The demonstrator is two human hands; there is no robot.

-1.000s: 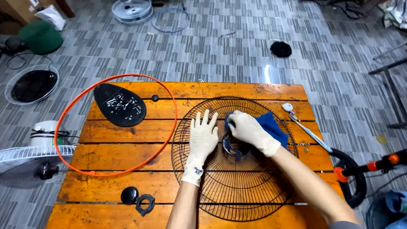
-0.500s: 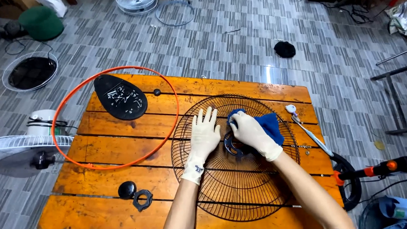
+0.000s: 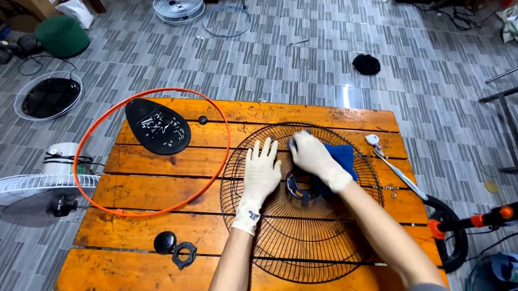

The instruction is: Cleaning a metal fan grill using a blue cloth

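Wiping under way as I watch: black wire fan guard lies flat on the orange slatted table. Most of its spokes I judge yet to be covered. My left hand presses down with fingers spread open beside the hub; my right hand closes on the blue cloth at the far rim.

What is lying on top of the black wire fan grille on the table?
On the fan grille the left hand lies flat, while the right hand presses a blue cloth. The cloth part beneath that hand, and the wires under it, are hidden.
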